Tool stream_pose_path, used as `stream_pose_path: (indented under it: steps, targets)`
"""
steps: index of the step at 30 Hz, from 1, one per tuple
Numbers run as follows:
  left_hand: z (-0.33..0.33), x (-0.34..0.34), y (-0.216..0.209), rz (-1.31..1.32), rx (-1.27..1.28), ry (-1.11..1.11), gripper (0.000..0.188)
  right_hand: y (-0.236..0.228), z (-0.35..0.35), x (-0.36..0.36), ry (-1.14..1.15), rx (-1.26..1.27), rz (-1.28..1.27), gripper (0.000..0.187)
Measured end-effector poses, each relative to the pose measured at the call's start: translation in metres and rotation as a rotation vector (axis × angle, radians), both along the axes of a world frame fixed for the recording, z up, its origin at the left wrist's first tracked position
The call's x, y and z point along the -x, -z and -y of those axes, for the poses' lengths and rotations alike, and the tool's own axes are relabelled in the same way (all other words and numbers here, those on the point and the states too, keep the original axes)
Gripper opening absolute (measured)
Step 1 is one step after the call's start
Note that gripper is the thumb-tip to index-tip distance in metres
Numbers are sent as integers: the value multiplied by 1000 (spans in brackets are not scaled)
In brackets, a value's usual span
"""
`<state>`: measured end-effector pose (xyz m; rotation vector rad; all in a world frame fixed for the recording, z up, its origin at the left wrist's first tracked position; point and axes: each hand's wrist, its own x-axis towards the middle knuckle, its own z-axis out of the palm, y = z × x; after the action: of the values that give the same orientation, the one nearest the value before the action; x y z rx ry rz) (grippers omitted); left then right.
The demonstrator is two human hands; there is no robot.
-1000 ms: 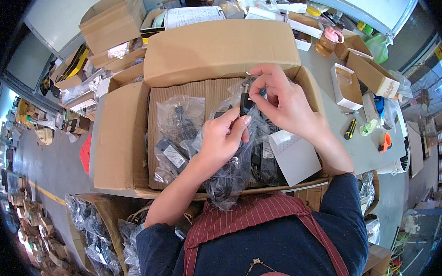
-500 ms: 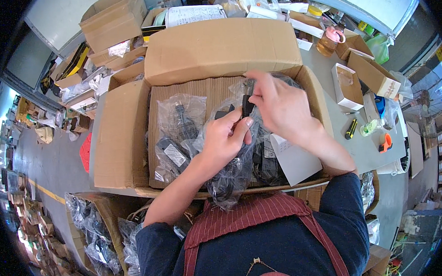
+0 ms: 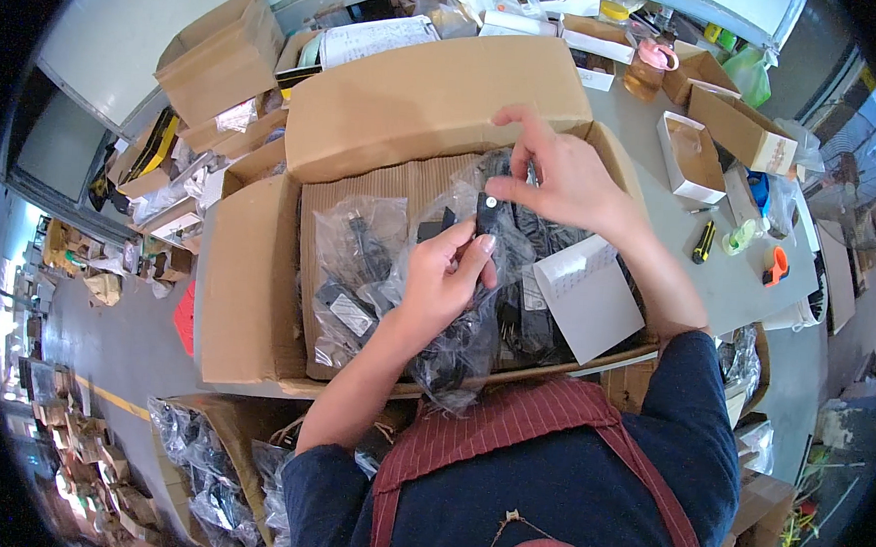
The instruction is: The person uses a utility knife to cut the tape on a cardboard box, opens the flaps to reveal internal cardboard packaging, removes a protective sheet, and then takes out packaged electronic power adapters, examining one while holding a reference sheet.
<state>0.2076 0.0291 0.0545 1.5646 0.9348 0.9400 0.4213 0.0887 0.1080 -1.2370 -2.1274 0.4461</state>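
Observation:
My left hand [image 3: 448,274] pinches a small black plug-like part [image 3: 488,215] between thumb and fingers. A small round white dot shows on the part's upper face. Just above and to the right of it, my right hand [image 3: 566,186] is raised, its thumb and fingers apart and nothing visible between them. Both hands are over an open cardboard box [image 3: 245,273]. Inside lie bagged black power adapters with cables [image 3: 352,314] on corrugated cardboard [image 3: 333,197]. A clear plastic bag [image 3: 458,364] hangs below my left hand. A white sheet [image 3: 595,306] rests at the box's right side.
On the grey table to the right are a white tray box [image 3: 692,158], a yellow-black cutter [image 3: 704,242], an orange tape dispenser [image 3: 775,266] and a pink-lidded jug [image 3: 649,69]. More bagged adapters [image 3: 199,479] fill a carton at lower left. A brown carton [image 3: 222,44] stands at the back left.
My right hand has come off the black part, moving up and right, and its fingers have spread. The part's face with the white dot now shows. My left hand keeps its hold.

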Motion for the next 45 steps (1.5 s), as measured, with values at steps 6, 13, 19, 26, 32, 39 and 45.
stream_pose_path:
  steps: [6, 13, 19, 26, 32, 39, 45]
  targets:
    - [-4, 8, -11, -51, -303, -108, 17, 13, -20, -13, 142, -137, -91, 45]
    - [-21, 39, -20, -148, -247, -52, 31, 17, -21, -15, 128, -146, -152, 39]
    - [-15, 39, -9, -754, -750, 92, 35, 21, -26, -19, 109, -152, -182, 31]
    - [-51, 40, -48, -376, 57, 115, 4, 21, -24, -30, 118, -150, -172, 21]
    - [-40, 90, -144, 131, -168, -40, 6, 35, -28, -55, 61, 72, -448, 24]
    - [31, 188, -193, 331, -390, -292, 17, 46, -37, -57, 64, 179, -565, 29]
    - [116, 325, -230, 115, -573, -851, 18, 61, -51, -62, 98, 287, -532, 30]
